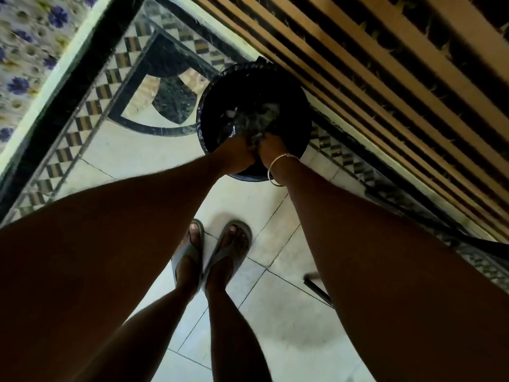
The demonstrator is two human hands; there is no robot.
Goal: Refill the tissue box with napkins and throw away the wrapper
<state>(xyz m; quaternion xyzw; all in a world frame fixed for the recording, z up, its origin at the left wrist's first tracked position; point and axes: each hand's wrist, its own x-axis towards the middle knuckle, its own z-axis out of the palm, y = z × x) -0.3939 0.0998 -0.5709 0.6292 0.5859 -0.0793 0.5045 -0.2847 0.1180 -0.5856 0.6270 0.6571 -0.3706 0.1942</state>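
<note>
A round black bin [220,86] lined with a dark bag stands on the floor in front of me. Both my arms reach down into its mouth. My left hand [237,155] and my right hand [271,150] are close together just inside the near rim, closed on a crumpled clear wrapper [252,122] that spreads into the bin. A thin gold bangle [278,169] circles my right wrist. No tissue box or napkins are in view.
My feet in grey sandals [212,255] stand on pale floor tiles just before the bin. A striped wood-slat panel [385,64] runs along the right. A patterned marble inlay [154,86] and a floral cloth [30,51] lie to the left. A dark rod [318,289] sits low right.
</note>
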